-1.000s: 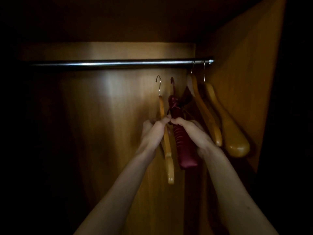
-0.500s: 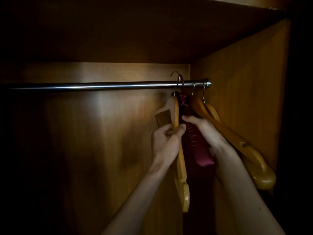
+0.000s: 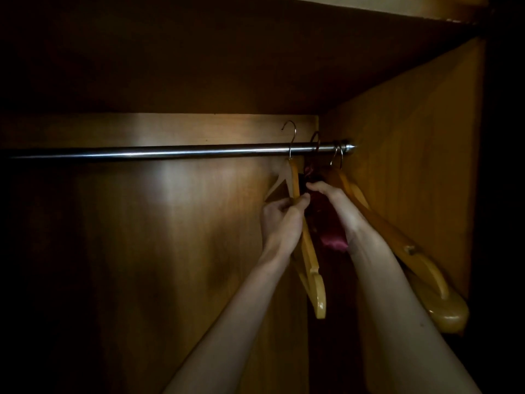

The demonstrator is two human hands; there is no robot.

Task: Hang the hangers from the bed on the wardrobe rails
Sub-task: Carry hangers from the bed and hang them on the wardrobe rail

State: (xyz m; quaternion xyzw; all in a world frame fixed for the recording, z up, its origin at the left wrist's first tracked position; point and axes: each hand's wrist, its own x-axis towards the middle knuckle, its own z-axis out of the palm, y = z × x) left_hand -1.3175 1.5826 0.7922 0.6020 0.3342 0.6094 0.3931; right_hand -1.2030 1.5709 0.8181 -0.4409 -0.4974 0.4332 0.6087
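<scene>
A metal rail runs across the dark wardrobe. My left hand grips a light wooden hanger near its neck; the hanger's hook rises above the rail. My right hand holds a dark red padded hanger, whose hook lies over the rail just right of the wooden one. Two more wooden hangers hang at the rail's right end, partly behind my right forearm.
The wardrobe's right side wall stands close behind the hung hangers. A shelf or top panel sits above the rail. The long left stretch of the rail carries nothing. The lighting is dim.
Both hands have lifted their hangers from below the rail up to it. The red hanger's hook now lies over the rail and the wooden hanger's hook has risen above it.
</scene>
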